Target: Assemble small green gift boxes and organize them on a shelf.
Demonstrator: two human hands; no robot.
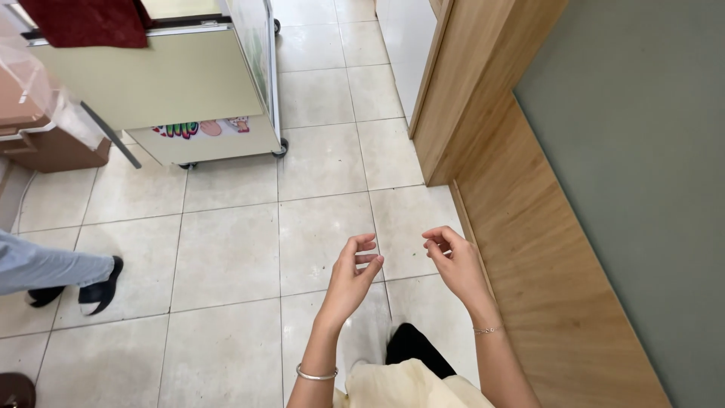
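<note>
Beige floor tiles [226, 257] lie below us. Our left hand [351, 276] and right hand [453, 261] hover apart at six o'clock, fingers loosely curled, holding nothing; a wheeled freezer [204, 91] stands at eleven o'clock.

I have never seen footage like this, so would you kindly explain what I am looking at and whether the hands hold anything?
One camera on a person's head looks down. Their left hand and right hand are raised over the tiled floor, fingers loosely curled, both empty. The left wrist wears a silver bangle, the right a thin bracelet. A wooden panel stands to the right. Farther off is a wheeled cabinet, and another person's leg and shoe show at left.
</note>
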